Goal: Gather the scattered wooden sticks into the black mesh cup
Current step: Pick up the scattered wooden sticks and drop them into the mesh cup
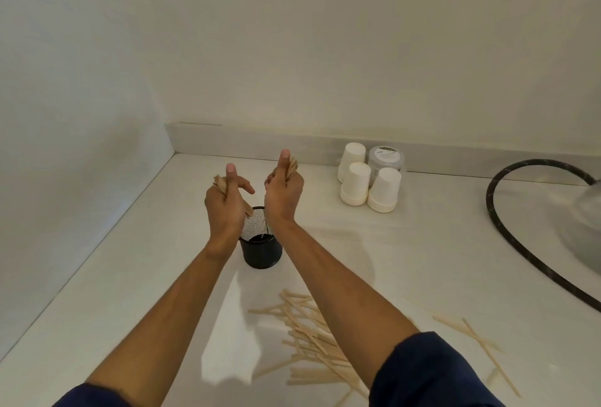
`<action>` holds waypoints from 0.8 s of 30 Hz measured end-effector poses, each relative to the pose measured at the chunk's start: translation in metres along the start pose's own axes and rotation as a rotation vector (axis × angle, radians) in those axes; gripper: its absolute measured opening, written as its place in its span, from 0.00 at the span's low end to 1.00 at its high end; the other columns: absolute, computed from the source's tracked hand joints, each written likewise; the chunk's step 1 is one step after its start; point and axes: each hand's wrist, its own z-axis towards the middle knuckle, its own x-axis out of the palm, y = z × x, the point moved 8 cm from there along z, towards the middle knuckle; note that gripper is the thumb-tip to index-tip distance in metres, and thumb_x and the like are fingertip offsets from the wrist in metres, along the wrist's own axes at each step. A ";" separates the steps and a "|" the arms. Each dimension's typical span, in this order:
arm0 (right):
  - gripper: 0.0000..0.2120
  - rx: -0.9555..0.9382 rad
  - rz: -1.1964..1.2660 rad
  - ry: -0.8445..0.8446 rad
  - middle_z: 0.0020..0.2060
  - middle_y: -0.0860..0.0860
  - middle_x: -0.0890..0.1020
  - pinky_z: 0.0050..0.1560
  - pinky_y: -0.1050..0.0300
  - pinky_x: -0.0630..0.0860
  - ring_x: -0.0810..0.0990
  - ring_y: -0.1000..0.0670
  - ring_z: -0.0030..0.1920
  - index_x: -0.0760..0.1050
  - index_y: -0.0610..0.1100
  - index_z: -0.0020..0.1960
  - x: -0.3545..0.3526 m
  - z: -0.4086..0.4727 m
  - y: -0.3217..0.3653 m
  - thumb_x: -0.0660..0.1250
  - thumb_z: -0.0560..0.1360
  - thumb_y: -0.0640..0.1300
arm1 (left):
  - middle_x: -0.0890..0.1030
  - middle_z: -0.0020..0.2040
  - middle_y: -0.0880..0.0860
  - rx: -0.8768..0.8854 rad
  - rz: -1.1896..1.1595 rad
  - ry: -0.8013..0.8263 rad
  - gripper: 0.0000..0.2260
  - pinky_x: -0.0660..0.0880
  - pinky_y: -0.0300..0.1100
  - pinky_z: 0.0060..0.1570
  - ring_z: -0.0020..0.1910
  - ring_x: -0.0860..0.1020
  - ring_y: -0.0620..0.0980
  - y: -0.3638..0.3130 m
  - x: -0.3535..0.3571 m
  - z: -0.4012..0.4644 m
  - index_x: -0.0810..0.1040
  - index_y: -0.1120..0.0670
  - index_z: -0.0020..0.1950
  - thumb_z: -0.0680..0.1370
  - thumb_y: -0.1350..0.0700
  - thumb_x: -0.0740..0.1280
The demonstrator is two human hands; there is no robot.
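A: Left hand (224,203) and right hand (282,193) each clenched round a wooden-stick bundle (290,167), directly above the black mesh cup (261,252).

B: Risky: splayed ends catching the rim, tipping it. More loose sticks (309,338) lying near.

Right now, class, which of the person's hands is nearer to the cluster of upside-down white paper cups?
The right hand. It holds wooden sticks above the black mesh cup, on the side facing the white paper cups; the left hand is farther away.
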 end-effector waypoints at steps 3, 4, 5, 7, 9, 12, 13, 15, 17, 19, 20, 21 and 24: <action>0.27 -0.012 -0.103 0.059 0.23 0.47 0.66 0.31 0.55 0.66 0.65 0.50 0.26 0.63 0.42 0.30 0.004 -0.005 -0.015 0.57 0.81 0.59 | 0.79 0.29 0.56 -0.036 0.032 0.017 0.27 0.75 0.45 0.38 0.29 0.77 0.59 0.011 -0.002 -0.004 0.78 0.53 0.32 0.81 0.38 0.55; 0.28 -0.008 -0.132 0.071 0.23 0.46 0.67 0.31 0.53 0.66 0.66 0.49 0.27 0.63 0.42 0.30 0.004 -0.006 -0.020 0.57 0.81 0.60 | 0.78 0.27 0.53 -0.059 0.043 0.023 0.27 0.74 0.48 0.38 0.29 0.77 0.58 0.015 -0.002 -0.005 0.79 0.53 0.32 0.81 0.38 0.55; 0.29 -0.001 -0.150 0.080 0.23 0.46 0.67 0.31 0.53 0.66 0.66 0.49 0.27 0.64 0.42 0.29 0.004 -0.007 -0.023 0.57 0.81 0.60 | 0.77 0.26 0.50 -0.077 0.052 0.027 0.26 0.73 0.47 0.37 0.29 0.77 0.53 0.019 -0.003 -0.006 0.79 0.53 0.32 0.81 0.39 0.56; 0.30 0.009 -0.165 0.094 0.22 0.48 0.67 0.31 0.52 0.66 0.66 0.49 0.26 0.63 0.43 0.26 0.003 -0.009 -0.026 0.58 0.80 0.60 | 0.79 0.28 0.46 -0.089 0.076 0.031 0.24 0.72 0.40 0.35 0.29 0.77 0.41 0.027 -0.002 -0.007 0.80 0.52 0.32 0.82 0.42 0.57; 0.30 0.016 -0.178 0.095 0.21 0.49 0.67 0.31 0.52 0.66 0.66 0.49 0.25 0.62 0.45 0.24 0.001 -0.010 -0.028 0.59 0.81 0.58 | 0.81 0.32 0.47 -0.086 0.076 0.040 0.22 0.71 0.29 0.32 0.31 0.78 0.35 0.031 0.000 -0.009 0.80 0.52 0.32 0.82 0.46 0.59; 0.29 0.047 -0.203 0.102 0.21 0.49 0.70 0.33 0.52 0.68 0.68 0.51 0.25 0.66 0.45 0.23 -0.005 -0.010 -0.034 0.61 0.81 0.54 | 0.81 0.30 0.46 -0.123 0.051 0.041 0.21 0.69 0.25 0.27 0.30 0.79 0.34 0.036 0.003 -0.012 0.80 0.51 0.32 0.82 0.47 0.59; 0.29 0.063 -0.209 0.108 0.20 0.51 0.71 0.32 0.54 0.69 0.69 0.53 0.24 0.67 0.45 0.23 -0.008 -0.010 -0.036 0.61 0.81 0.53 | 0.81 0.29 0.46 -0.143 0.043 0.038 0.21 0.70 0.26 0.28 0.30 0.79 0.35 0.038 0.004 -0.013 0.80 0.51 0.32 0.82 0.47 0.59; 0.27 0.089 -0.220 0.121 0.21 0.52 0.73 0.33 0.58 0.70 0.71 0.54 0.24 0.70 0.44 0.24 -0.013 -0.012 -0.040 0.62 0.81 0.51 | 0.82 0.29 0.46 -0.179 0.040 0.037 0.22 0.73 0.33 0.33 0.31 0.80 0.38 0.042 0.004 -0.016 0.80 0.51 0.32 0.82 0.45 0.59; 0.26 0.087 -0.232 0.139 0.23 0.47 0.74 0.35 0.58 0.70 0.72 0.52 0.27 0.72 0.36 0.27 -0.017 -0.014 -0.040 0.63 0.80 0.50 | 0.83 0.32 0.48 -0.194 0.041 0.055 0.22 0.75 0.39 0.35 0.34 0.82 0.44 0.042 0.006 -0.017 0.81 0.51 0.33 0.81 0.44 0.59; 0.26 0.071 -0.251 0.166 0.26 0.38 0.73 0.36 0.55 0.68 0.69 0.50 0.29 0.71 0.30 0.32 -0.018 -0.018 -0.036 0.66 0.78 0.49 | 0.84 0.35 0.52 -0.197 0.053 0.081 0.21 0.77 0.42 0.37 0.37 0.83 0.49 0.042 0.010 -0.018 0.82 0.52 0.35 0.81 0.43 0.61; 0.25 0.069 -0.261 0.177 0.28 0.35 0.74 0.36 0.54 0.69 0.69 0.49 0.30 0.71 0.29 0.33 -0.019 -0.019 -0.035 0.67 0.77 0.50 | 0.84 0.37 0.54 -0.192 0.062 0.089 0.20 0.79 0.43 0.38 0.39 0.83 0.50 0.042 0.010 -0.019 0.82 0.53 0.37 0.80 0.43 0.62; 0.24 0.067 -0.264 0.186 0.29 0.35 0.76 0.37 0.53 0.71 0.71 0.49 0.30 0.73 0.30 0.34 -0.020 -0.021 -0.035 0.69 0.76 0.50 | 0.84 0.40 0.54 -0.182 0.077 0.092 0.19 0.79 0.44 0.40 0.40 0.83 0.51 0.041 0.010 -0.020 0.83 0.54 0.39 0.80 0.43 0.63; 0.18 0.082 -0.284 0.185 0.28 0.49 0.81 0.40 0.56 0.76 0.77 0.56 0.30 0.78 0.39 0.33 -0.026 -0.022 -0.032 0.69 0.76 0.50 | 0.84 0.43 0.53 -0.141 0.107 0.092 0.17 0.79 0.43 0.43 0.43 0.83 0.49 0.035 0.008 -0.024 0.83 0.55 0.43 0.79 0.44 0.64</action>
